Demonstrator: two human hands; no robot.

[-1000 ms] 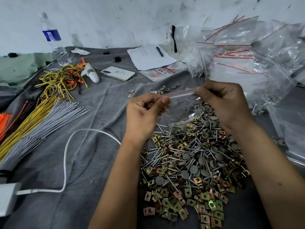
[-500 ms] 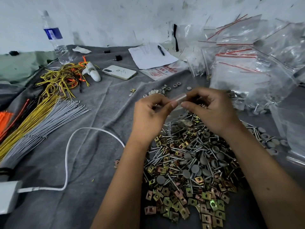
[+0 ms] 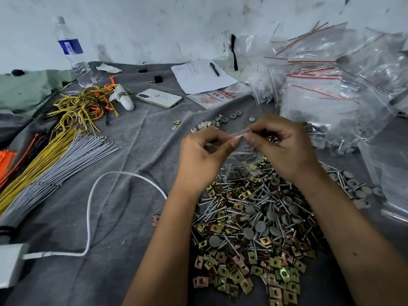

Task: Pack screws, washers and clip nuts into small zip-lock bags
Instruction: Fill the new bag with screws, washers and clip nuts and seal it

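The left hand pinches the left end of the zip-lock bag along its red-lined zip strip, thumb and forefinger closed on it. The strip runs left to right between the hands, tilted slightly up toward the right, with the clear pouch hanging over the hardware pile. The right hand pinches the strip's other end, fingertips nearly meeting the left's, both equally near.

Grey cloth covers the whole surface, and near right on it sits a heap of screws, grey washers and brassy clip nuts. Far right, clear bags pile up; far centre, a phone beside paper. Left, cable ties, a white cable, a water bottle.
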